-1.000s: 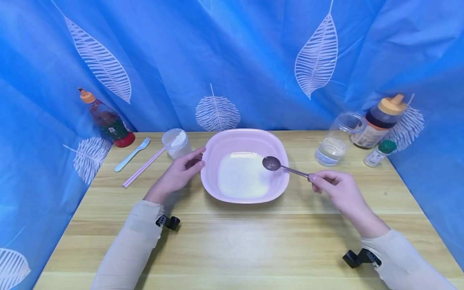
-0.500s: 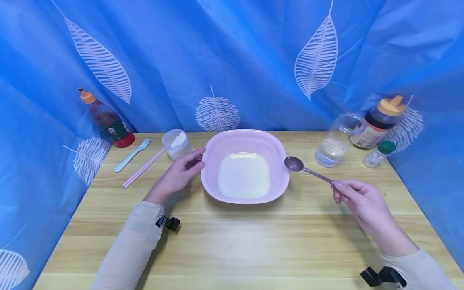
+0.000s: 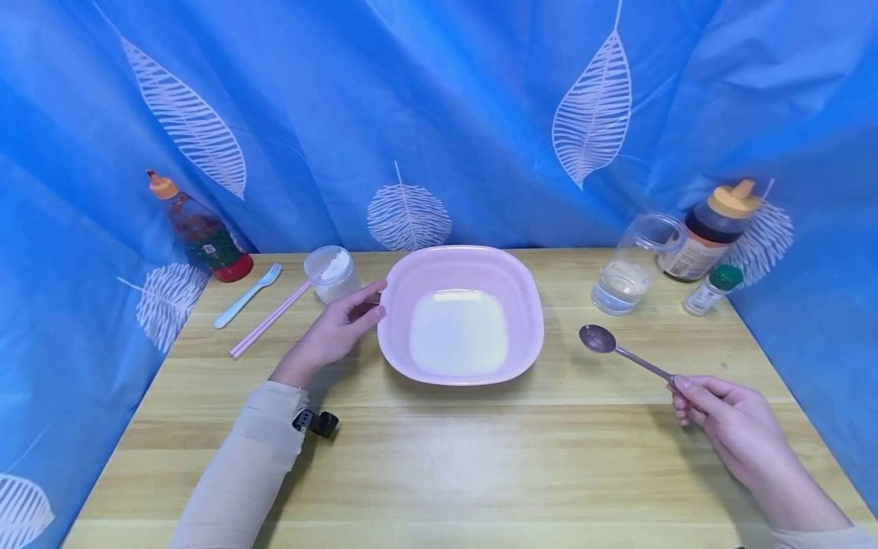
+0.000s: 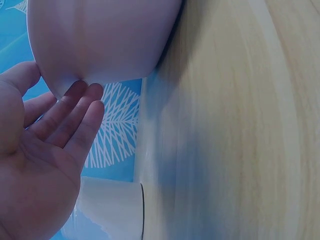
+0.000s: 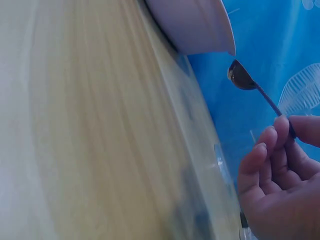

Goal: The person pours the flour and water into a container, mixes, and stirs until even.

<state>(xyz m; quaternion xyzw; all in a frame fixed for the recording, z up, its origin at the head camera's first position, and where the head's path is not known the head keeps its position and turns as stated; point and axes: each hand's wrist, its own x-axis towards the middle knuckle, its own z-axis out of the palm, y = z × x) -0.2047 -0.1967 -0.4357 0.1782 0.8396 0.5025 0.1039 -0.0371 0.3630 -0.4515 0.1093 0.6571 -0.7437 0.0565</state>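
Observation:
A pink plastic basin [image 3: 528, 335] with a pale whitish liquid [image 3: 458, 332] in its bottom stands mid-table. My left hand [image 3: 336, 328] holds its left rim; in the left wrist view, thumb and fingertips meet the rim and outer wall. To the right of the basin, my right hand [image 3: 734, 423] pinches a metal spoon [image 3: 597, 339] by the end of its long handle. The spoon's round bowl points left toward the basin, above the table and apart from the rim. The right wrist view shows the same spoon [image 5: 242, 76] near the basin [image 5: 200, 25].
Left of the basin are a jar of white powder [image 3: 332, 278], pink chopsticks [image 3: 267, 324], a light-blue fork [image 3: 247, 297] and a red sauce bottle [image 3: 206, 232]. At right stand a clear cup of liquid [image 3: 620, 286], a dark sauce bottle [image 3: 706, 236] and a green-capped shaker [image 3: 713, 290].
My right hand has carried the spoon from over the basin out past its right rim, rightward and toward me. The left hand has stayed on the basin.

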